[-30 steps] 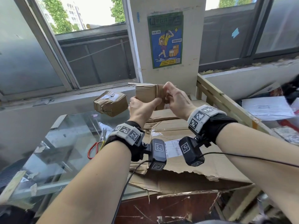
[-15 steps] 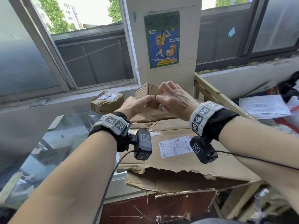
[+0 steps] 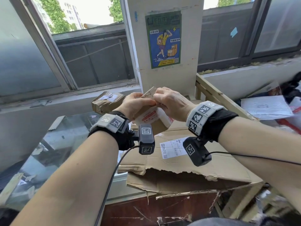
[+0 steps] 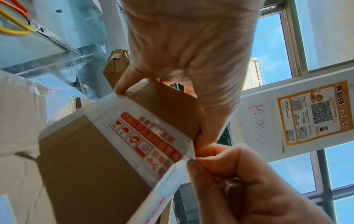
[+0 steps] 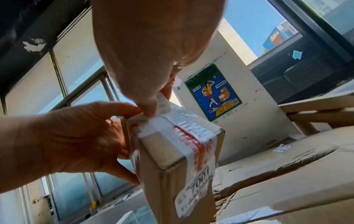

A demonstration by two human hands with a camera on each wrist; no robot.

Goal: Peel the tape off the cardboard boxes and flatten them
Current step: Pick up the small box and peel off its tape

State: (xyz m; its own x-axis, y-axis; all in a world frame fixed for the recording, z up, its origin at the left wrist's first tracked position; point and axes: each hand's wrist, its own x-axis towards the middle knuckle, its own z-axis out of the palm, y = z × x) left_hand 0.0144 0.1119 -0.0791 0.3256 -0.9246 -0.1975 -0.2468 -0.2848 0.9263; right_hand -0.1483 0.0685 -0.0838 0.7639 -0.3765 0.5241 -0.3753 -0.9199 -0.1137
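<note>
Small box: I see the small cardboard box held up in the air between both hands, above the flattened cardboard, tilted, with no part of it resting on anything.
Tape: the clear tape with red print runs along the box's face and over its edges; one end is lifted off at a corner.
Left hand: my view shows the left hand gripping the box, thumb on one side and fingers curled round the other.
Right hand: the right hand has its fingertips pressed together on the lifted tape end at the box's upper corner.
Surface: a stack of flattened cardboard, torn along its front edge, lies under the hands and carries a white shipping label. To the left of it is a glass tabletop.
Second box: a crumpled taped box sits on the window ledge, just beside the left hand.
Room: sliding windows run behind; a pale pillar between them carries a blue and green poster. A wooden frame stands at the right, with loose papers beyond it.
</note>
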